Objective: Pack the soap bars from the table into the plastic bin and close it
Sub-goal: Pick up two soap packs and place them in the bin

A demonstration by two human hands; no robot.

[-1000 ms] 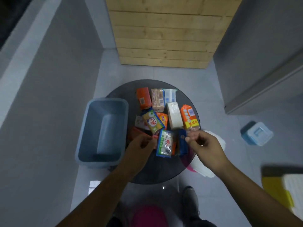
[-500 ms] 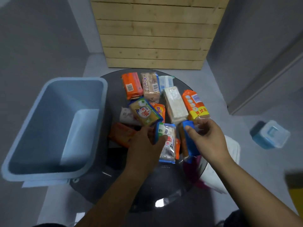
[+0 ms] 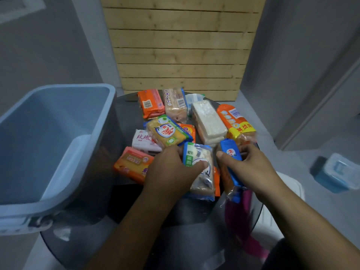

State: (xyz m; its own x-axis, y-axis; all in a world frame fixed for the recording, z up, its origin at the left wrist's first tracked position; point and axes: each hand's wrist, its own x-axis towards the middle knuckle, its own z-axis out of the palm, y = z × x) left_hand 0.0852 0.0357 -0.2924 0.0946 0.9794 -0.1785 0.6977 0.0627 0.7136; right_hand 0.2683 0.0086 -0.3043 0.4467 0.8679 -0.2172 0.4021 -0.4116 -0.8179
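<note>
Several wrapped soap packs lie piled on a round dark glass table (image 3: 136, 221). My left hand (image 3: 171, 168) grips a clear pack with a blue and green label (image 3: 202, 172) near the table's front, thumb on top of it. My right hand (image 3: 251, 168) grips a blue pack (image 3: 231, 164) standing on its edge just to the right. Behind them lie a yellow and blue pack (image 3: 167, 133), an orange pack (image 3: 151, 103), a white block (image 3: 208, 121) and others. The empty blue plastic bin (image 3: 58, 182) stands open at the table's left edge.
A small blue box with a clear lid (image 3: 339, 172) sits on the floor at the right. A white thing (image 3: 280, 211) shows below the table's right rim, with something pink (image 3: 241, 221) seen through the glass. A wooden slatted panel (image 3: 179, 45) stands behind the table.
The view has moved closer and lower over the table. My left hand has closed round the clear pack, and my right hand has taken a fuller hold of the blue pack.
</note>
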